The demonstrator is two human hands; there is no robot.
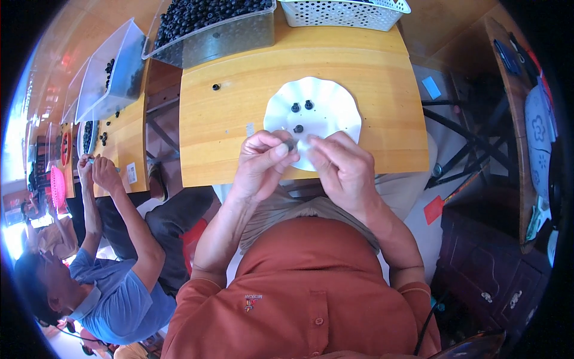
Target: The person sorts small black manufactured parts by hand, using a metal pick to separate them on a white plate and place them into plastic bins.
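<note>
Over the near edge of a white scalloped plate [338, 102], my two hands meet almost fingertip to fingertip. My left hand [258, 167] is closed, pinching a small dark round part [290, 144] between thumb and fingers. My right hand [350, 173] is also closed in a pinch, slightly blurred. A whitish smear shows at its fingertips, too unclear to name. On the plate lie a black ring-like part [295, 107], a similar black part [308, 104] beside it, and another black part [298, 128] just beyond my fingers. Dark specks are scattered around them.
A clear bin [227, 51] heaped with black parts and a white perforated basket [341, 19] stand at the table's far edge. One loose black part [216, 87] lies on the wooden table [239, 119]. At left, a co-worker [119, 287] works at another table.
</note>
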